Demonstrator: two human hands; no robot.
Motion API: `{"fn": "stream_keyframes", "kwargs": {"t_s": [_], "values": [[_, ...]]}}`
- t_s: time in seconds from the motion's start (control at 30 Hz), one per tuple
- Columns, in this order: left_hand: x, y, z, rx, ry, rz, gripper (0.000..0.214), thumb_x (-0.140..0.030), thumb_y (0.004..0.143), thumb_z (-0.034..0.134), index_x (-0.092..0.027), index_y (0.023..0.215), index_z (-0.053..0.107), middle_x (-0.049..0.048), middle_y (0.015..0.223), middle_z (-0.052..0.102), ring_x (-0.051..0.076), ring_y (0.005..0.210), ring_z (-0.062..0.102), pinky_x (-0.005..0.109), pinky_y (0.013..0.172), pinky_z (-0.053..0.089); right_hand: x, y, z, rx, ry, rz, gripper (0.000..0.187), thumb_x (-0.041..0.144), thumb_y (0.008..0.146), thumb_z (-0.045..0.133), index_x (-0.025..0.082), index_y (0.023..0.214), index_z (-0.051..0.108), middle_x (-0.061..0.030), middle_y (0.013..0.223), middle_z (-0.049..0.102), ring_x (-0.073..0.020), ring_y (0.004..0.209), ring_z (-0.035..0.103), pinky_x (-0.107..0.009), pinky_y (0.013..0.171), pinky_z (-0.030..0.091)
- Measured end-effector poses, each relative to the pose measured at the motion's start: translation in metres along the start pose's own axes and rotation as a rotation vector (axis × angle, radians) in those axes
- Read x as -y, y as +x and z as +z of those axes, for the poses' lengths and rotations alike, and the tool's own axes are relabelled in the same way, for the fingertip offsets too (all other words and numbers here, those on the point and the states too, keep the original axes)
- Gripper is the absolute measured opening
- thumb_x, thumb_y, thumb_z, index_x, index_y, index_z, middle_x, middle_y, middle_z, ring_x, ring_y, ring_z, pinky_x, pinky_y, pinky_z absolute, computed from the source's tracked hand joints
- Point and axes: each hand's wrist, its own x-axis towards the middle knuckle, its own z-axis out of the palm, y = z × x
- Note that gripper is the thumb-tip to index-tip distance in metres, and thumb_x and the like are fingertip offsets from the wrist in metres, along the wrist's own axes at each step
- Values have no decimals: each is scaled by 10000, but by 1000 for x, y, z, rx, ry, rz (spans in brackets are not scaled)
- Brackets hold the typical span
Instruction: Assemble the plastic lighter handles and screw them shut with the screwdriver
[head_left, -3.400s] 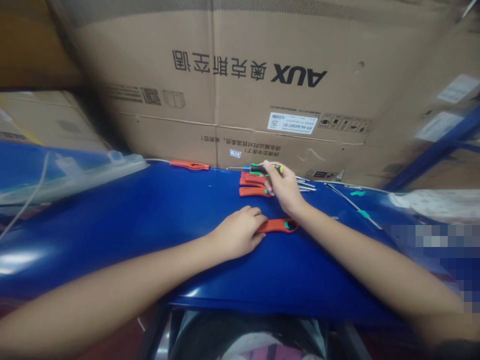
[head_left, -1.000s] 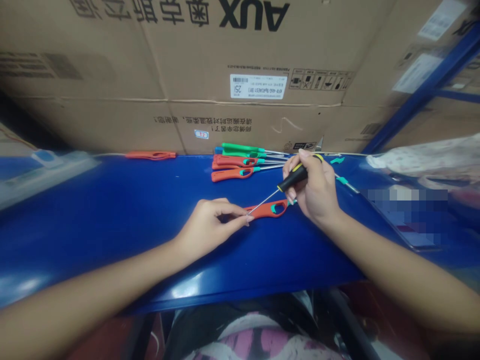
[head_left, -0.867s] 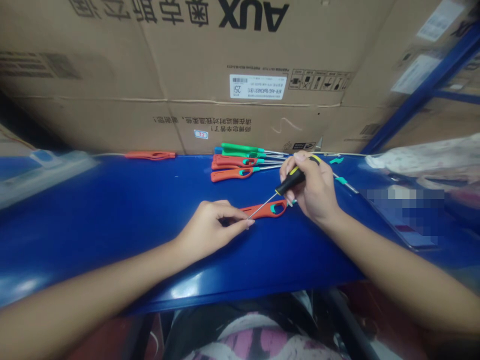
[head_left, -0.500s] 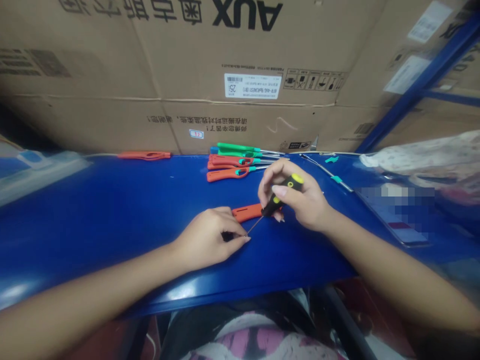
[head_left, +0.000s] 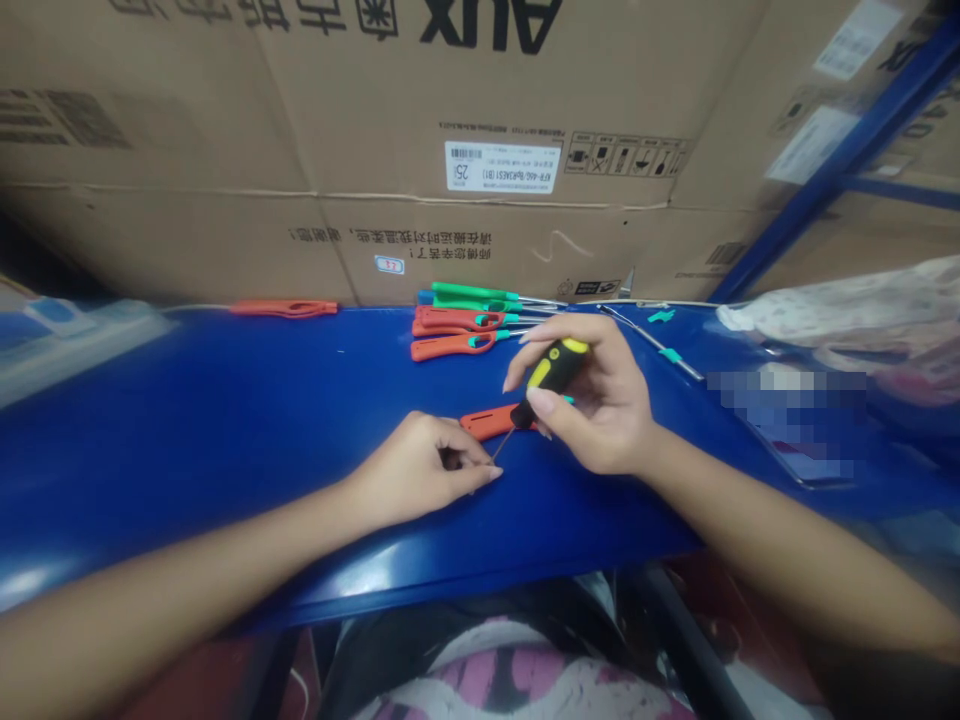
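Observation:
My right hand (head_left: 600,395) grips the black and yellow handle of a screwdriver (head_left: 556,372), which is tilted with its thin shaft running down to the left. The shaft's tip meets the pinched thumb and finger of my left hand (head_left: 429,465). Whatever small piece sits between those fingertips is too small to make out. Just behind my hands an orange lighter (head_left: 487,422) with a long slot lies on the table, its right end partly covered by the screwdriver and my right hand.
Several orange and green long-necked lighters (head_left: 457,345) lie in a group at the back. A separate orange lighter handle (head_left: 285,308) is to their left. A metal tube (head_left: 660,348) and a phone (head_left: 799,450) lie right. A large cardboard box (head_left: 360,120) stands behind the blue table (head_left: 187,420).
The screwdriver handle has turned in my right hand, whose fingers have shifted slightly left. My left hand keeps its pinch at the tip.

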Motion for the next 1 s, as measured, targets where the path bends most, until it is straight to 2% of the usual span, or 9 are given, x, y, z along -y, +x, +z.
{"fn": "stream_keyframes", "kwargs": {"t_s": [0.13,0.2,0.3,0.37,0.57,0.73,0.8,0.9,1.0], "values": [[-1,-1,1,-30,0,23,140,-297,844,735,-191,809,818,19,740,753,129,616,628,241,582,468,0,3,-5,78,21,43,446,252,933,631,243,1347,466,-35,936,672,-147,737,683,-242,537,575],[-2,-3,1,-73,18,56,127,-295,844,744,-198,817,822,20,758,758,131,636,629,244,596,473,-4,4,-4,15,-54,7,445,264,918,665,255,1322,481,-25,933,656,-130,692,667,-234,512,579],[-1,-4,0,-134,48,124,117,-290,851,750,-205,819,823,20,757,757,131,660,631,244,616,478,-8,6,-2,-117,-189,-121,474,281,823,791,274,1231,549,-33,1073,651,-102,665,640,-230,509,585],[0,-5,0,-163,56,151,118,-291,854,752,-204,812,821,19,735,747,126,649,623,241,609,474,-9,6,-3,-144,-234,-180,510,290,801,814,288,1244,562,-33,1118,646,-106,692,643,-238,527,595],[3,-3,1,-197,61,170,112,-288,838,779,-196,782,809,15,714,729,112,621,608,231,585,456,-2,3,-6,112,-115,4,661,287,951,623,347,1525,300,-11,948,676,-144,691,680,-282,544,631],[2,-2,0,-180,72,179,113,-311,845,778,-201,827,801,7,738,733,118,633,613,240,602,475,-7,2,-3,53,-128,19,670,299,936,666,357,1508,322,-14,986,680,-148,699,694,-278,537,625],[2,-2,-3,-192,100,223,152,-326,820,805,-203,909,792,5,780,736,134,689,630,253,653,502,-11,2,-2,13,-129,-5,645,279,933,673,356,1481,343,-17,1023,682,-142,701,697,-268,532,619],[3,0,-8,-245,185,290,314,-330,778,841,-191,1045,753,35,961,745,187,891,665,309,821,540,-16,3,1,-61,-137,-55,620,259,930,678,362,1447,353,-46,1207,659,-129,727,700,-255,525,613],[8,4,-11,-247,294,269,425,-305,784,822,-181,1172,703,80,1162,713,254,1082,644,402,960,525,-21,3,4,-121,-154,-75,605,287,938,669,378,1439,342,-60,1296,622,-126,738,702,-252,526,619]]}}
